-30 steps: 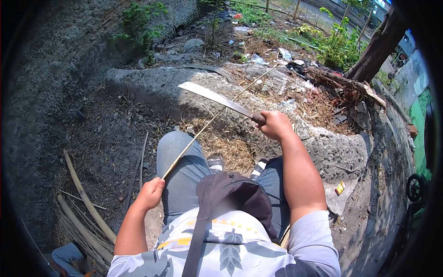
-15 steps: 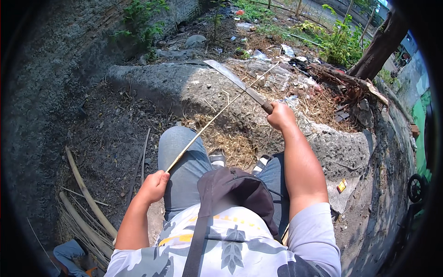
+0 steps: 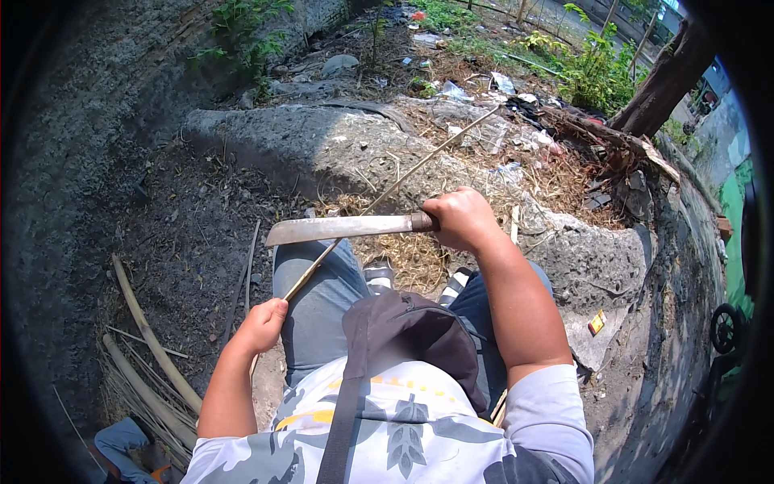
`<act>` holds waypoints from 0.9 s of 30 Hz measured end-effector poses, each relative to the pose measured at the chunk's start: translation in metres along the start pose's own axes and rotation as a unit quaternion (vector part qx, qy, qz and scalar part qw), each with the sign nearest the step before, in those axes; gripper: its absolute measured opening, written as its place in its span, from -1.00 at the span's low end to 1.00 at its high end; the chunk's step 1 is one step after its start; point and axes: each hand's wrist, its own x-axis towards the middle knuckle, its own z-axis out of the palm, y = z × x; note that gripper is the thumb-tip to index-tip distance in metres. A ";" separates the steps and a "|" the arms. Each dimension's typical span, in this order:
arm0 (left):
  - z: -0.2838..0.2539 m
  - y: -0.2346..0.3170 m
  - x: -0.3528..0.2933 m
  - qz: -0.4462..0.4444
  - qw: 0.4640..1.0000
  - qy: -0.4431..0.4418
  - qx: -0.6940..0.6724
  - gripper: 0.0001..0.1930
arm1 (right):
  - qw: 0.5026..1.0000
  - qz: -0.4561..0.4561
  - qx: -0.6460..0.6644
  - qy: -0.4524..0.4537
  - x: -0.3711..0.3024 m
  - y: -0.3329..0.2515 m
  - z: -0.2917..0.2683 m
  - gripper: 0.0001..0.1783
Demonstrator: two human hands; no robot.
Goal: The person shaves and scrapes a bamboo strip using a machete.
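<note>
My left hand is closed round the near end of a long thin pale stick, which slants up and away to the right over my left knee. My right hand grips the dark handle of a machete. Its broad blade points left and lies across the stick, above my left knee. Whether the edge touches the stick I cannot tell. A black bag rests on my lap, its strap crossing my shirt.
Long curved strips and thin sticks lie on the ground at the left. Ahead runs a rough concrete slab with dry shavings and litter behind it. A tree trunk leans at the far right. Part of a person's jeans shows at lower left.
My right hand has drawn nearer and slightly left, and the machete has swung from pointing up and away to lying nearly level, pointing left. My left hand has barely moved with the stick.
</note>
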 end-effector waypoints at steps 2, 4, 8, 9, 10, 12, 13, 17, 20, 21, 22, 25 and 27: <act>0.001 -0.004 0.000 -0.006 0.999 -0.004 -0.052 -0.48 | 0.999 0.036 -0.023 0.020 -0.006 0.023 -0.007 -0.82; 0.001 0.001 0.001 -0.006 0.999 -0.011 -0.035 -0.48 | 0.965 0.257 0.046 0.003 -0.011 0.059 -0.002 -0.77; -0.006 0.019 0.009 -0.031 0.999 -0.040 -0.014 -0.48 | 0.918 0.389 0.079 0.006 -0.010 0.063 0.001 -0.69; -0.006 0.017 0.008 -0.030 0.999 -0.037 -0.014 -0.48 | 0.920 0.384 0.074 0.023 -0.010 0.058 0.001 -0.69; -0.005 0.013 0.008 -0.033 0.998 -0.039 -0.025 -0.48 | 0.920 0.383 0.082 0.020 -0.009 0.056 -0.001 -0.69; -0.004 0.004 0.007 -0.038 0.998 -0.044 -0.034 -0.47 | 0.918 0.385 0.092 0.013 -0.013 0.052 -0.003 -0.69; -0.003 -0.002 0.008 -0.041 0.996 -0.051 -0.062 -0.47 | 0.935 0.334 0.122 0.006 -0.014 0.053 -0.003 -0.70; 0.002 -0.008 0.012 -0.024 0.995 -0.048 -0.080 -0.46 | 0.974 0.177 0.132 -0.045 -0.012 0.027 -0.004 -0.70; 0.000 0.012 0.003 -0.018 0.999 -0.013 -0.045 -0.48 | 0.998 0.062 0.015 -0.022 -0.007 0.009 0.001 -0.71; -0.001 0.006 0.000 -0.021 0.999 -0.013 -0.044 -0.48 | 0.998 0.061 0.017 -0.022 -0.006 0.014 0.006 -0.71; -0.002 -0.002 -0.002 0.006 0.999 -0.001 -0.042 -0.50 | 0.993 0.116 0.018 -0.004 -0.005 0.028 0.010 -0.71; -0.003 0.000 -0.017 0.037 0.999 0.014 -0.003 -0.53 | 0.897 0.407 0.159 0.066 -0.011 0.079 0.009 -0.71; -0.003 0.025 -0.025 0.045 0.997 0.039 0.048 -0.56 | 0.887 0.431 0.152 0.069 -0.018 0.100 0.021 -0.69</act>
